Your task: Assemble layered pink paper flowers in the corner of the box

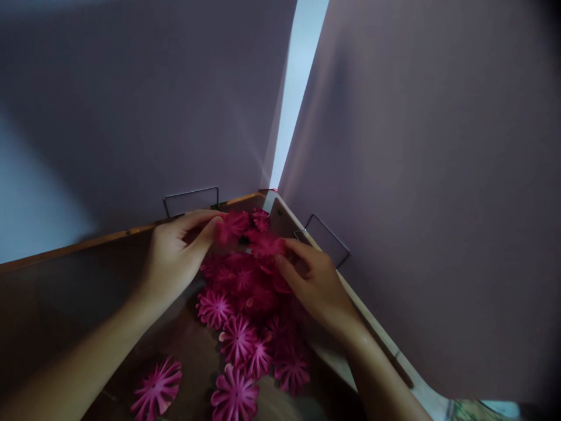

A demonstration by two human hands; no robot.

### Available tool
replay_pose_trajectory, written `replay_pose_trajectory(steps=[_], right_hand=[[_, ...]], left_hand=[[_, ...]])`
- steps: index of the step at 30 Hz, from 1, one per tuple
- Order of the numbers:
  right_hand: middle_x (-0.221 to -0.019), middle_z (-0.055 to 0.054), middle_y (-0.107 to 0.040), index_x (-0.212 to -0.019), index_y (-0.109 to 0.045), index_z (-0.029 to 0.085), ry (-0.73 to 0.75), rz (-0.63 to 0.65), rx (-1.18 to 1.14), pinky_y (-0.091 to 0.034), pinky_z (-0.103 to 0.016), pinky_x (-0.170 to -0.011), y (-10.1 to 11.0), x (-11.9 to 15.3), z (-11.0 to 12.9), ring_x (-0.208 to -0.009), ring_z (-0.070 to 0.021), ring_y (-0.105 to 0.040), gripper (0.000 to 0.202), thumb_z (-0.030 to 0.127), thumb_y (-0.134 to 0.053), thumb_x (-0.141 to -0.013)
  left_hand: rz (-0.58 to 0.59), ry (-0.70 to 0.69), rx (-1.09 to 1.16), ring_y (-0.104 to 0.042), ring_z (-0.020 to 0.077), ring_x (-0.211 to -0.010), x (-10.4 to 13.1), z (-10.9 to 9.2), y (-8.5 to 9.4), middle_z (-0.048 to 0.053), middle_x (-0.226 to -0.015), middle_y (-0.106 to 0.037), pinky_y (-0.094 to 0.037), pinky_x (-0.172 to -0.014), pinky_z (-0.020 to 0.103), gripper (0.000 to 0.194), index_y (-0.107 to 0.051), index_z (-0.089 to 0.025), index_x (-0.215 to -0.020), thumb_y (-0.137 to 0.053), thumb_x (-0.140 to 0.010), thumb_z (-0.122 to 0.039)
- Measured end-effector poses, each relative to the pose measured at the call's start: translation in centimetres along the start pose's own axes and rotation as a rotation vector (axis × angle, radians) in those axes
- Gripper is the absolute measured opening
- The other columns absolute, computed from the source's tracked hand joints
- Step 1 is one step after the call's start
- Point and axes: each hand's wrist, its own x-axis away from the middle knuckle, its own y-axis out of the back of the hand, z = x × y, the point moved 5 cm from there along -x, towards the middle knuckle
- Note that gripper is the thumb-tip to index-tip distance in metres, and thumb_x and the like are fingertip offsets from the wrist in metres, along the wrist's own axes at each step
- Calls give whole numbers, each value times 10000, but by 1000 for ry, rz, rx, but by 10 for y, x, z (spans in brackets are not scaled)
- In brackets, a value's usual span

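Note:
My left hand pinches the edge of a pink artificial flower layer, which is blurred, above the far corner of the surface. Opposite it, my right hand grips another pink flower layer between thumb and fingers. Below both hands lies a pile of similar pink flowers with slit, rounded petals. Several spill toward the near side, among them one pink flower at the bottom middle. A separate pink flower rests to the left of the pile.
Two plain walls meet at the far corner, with a bright strip between them. Bent wire frames stand at the left wall and right wall. A pale raised rim runs along the right side of the brown surface.

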Motion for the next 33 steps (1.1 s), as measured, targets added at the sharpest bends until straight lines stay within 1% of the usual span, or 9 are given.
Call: replay_pose_trajectory(steps=[5,9,11,14,16,19,26,30,33], right_hand=[[-1134,-28,-691,-1173,-648,261,32,-17,-82,-472,-321,-893,1,0,0,-1032,-180,-635,274,257,-454,-980],[-1203,-28,-676,-1199,-638,274,44,14,6,-454,-358,-984,3,-2,-2,-1126,-186,-610,285,345,-456,-991],[-1340,-36,-609,-1288,-590,301,49,114,100,-386,-416,-1083,-1,-1,-5,-1265,-218,-529,362,438,-492,-968],[-1567,-45,-361,-1447,-429,347,-14,344,239,-229,-567,-1163,-17,5,-19,-1458,-317,-275,605,596,-517,-903],[-1621,-45,-224,-1511,-295,375,-83,485,294,-157,-659,-1146,-30,11,-29,-1492,-371,-148,710,644,-498,-886],[-1636,-65,-147,-1540,-213,350,-95,599,308,-121,-691,-1133,-45,18,-35,-1502,-388,-58,733,639,-451,-909],[-1637,-60,-127,-1538,-217,344,-75,688,239,-82,-694,-1139,-48,21,-28,-1512,-348,-16,720,635,-436,-917],[-1633,-52,-164,-1525,-251,356,-54,714,206,-125,-703,-1131,-46,22,-24,-1511,-355,-44,788,669,-526,-856],[-1594,-92,-295,-1479,-383,272,-3,658,199,-219,-590,-1166,-46,20,-22,-1500,-319,-158,741,617,-580,-854]], left_hand=[[82,-23,-20,-679,182,-983,2,-3,-7,7,-1012,-754,-512,-894,281,248,-750,-256,-999,-587,-923,-426],[175,-10,-115,-682,202,-987,0,4,-13,6,-1009,-755,-516,-898,307,279,-742,-261,-984,-545,-936,-453],[268,-54,-236,-668,208,-1027,1,7,-19,11,-1069,-742,-499,-936,331,277,-723,-265,-1044,-531,-945,-437],[449,-168,-418,-587,231,-1190,7,14,-32,37,-1252,-672,-428,-1052,397,315,-660,-258,-1199,-508,-956,-390],[570,-213,-499,-516,245,-1279,14,22,-41,51,-1355,-606,-380,-1099,439,350,-621,-251,-1265,-490,-964,-374],[712,-233,-538,-527,235,-1254,23,30,-50,48,-1339,-615,-396,-1077,430,335,-625,-254,-1248,-477,-971,-371],[779,-199,-574,-603,230,-1059,22,27,-49,12,-1130,-703,-431,-933,426,270,-658,-301,-1144,-459,-977,-373],[825,-187,-574,-555,246,-1128,21,30,-44,15,-1206,-655,-411,-959,424,287,-641,-338,-1195,-520,-946,-415],[888,-185,-580,-518,261,-1184,25,37,-43,41,-1280,-606,-400,-993,415,367,-618,-320,-1255,-585,-907,-430]])
